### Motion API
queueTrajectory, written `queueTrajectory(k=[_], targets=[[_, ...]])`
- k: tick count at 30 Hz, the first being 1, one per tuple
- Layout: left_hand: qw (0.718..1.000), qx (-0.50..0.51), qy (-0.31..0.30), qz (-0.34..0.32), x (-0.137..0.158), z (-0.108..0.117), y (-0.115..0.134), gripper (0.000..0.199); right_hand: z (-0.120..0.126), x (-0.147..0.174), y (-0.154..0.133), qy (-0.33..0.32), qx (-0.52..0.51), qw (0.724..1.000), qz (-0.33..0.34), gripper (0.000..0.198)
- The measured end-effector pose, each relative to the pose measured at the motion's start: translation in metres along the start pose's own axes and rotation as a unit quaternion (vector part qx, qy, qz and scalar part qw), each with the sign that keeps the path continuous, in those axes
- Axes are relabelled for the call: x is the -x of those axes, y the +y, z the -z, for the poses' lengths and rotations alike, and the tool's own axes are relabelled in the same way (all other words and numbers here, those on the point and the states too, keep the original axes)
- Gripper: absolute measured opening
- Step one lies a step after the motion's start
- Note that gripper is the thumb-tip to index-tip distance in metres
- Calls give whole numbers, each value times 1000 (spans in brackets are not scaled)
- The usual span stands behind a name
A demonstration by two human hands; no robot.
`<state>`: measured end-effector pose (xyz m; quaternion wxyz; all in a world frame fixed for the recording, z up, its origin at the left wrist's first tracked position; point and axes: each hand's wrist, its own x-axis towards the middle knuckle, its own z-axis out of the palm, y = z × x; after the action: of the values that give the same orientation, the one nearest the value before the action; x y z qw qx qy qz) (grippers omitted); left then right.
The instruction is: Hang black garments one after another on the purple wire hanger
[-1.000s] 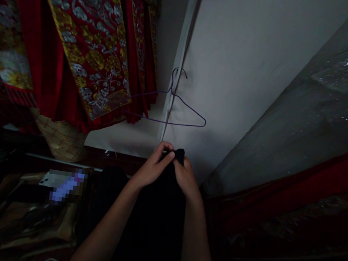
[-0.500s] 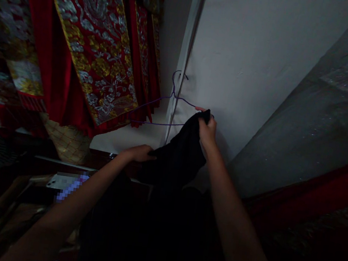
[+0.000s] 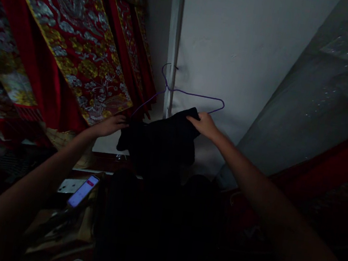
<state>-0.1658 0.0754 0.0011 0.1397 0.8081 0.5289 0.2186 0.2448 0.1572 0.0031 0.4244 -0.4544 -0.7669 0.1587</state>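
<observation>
A black garment (image 3: 162, 142) is spread across the lower part of a thin purple wire hanger (image 3: 195, 94). The hanger's hook sits at a pale upright strip (image 3: 174, 27) on the wall. My left hand (image 3: 111, 126) pinches the garment's left edge, near the hanger's left end. At the upper right edge of the cloth, my right hand (image 3: 205, 125) grips it between thumb and fingers, just below the hanger's right end. The cloth hides most of the hanger's bottom bar. Too dark to tell is what kind of garment it is.
Red costumes with gold and silver embroidery (image 3: 85, 49) hang at the left. A clear plastic cover (image 3: 311, 93) over something hangs at the right, with red cloth (image 3: 325, 156) below it. At the lower left lies a phone with a lit screen (image 3: 84, 191) beside a white phone (image 3: 69, 185).
My hands have moved apart, the left one up and leftward. The garment is now spread wider along the hanger, and the hanger's right end has come into sight. The view has shifted slightly.
</observation>
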Motion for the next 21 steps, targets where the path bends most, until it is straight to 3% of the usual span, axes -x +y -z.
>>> queueTrajectory(k=[6,9,12,15,17,19,21], targets=[[990,-48,112,-77,-35,-4,41,18,-17,19,-7,0,-30,999,-27,41],[975,-18,199,-93,-46,-4,56,29,-12,28,-7,-5,-24,999,28,29],[977,-19,195,-86,-49,4,61,47,10,24,-3,22,-3,997,74,19],[978,-57,181,-84,-47,14,60,39,38,6,7,141,-4,988,66,34],[977,-71,176,-96,-47,20,59,35,54,-5,15,163,-15,986,35,31],[971,-90,188,-115,-47,26,55,33,67,-12,21,85,-47,995,-34,16],[960,-104,231,-117,-48,30,48,29,78,-12,21,-42,-118,986,-108,18]])
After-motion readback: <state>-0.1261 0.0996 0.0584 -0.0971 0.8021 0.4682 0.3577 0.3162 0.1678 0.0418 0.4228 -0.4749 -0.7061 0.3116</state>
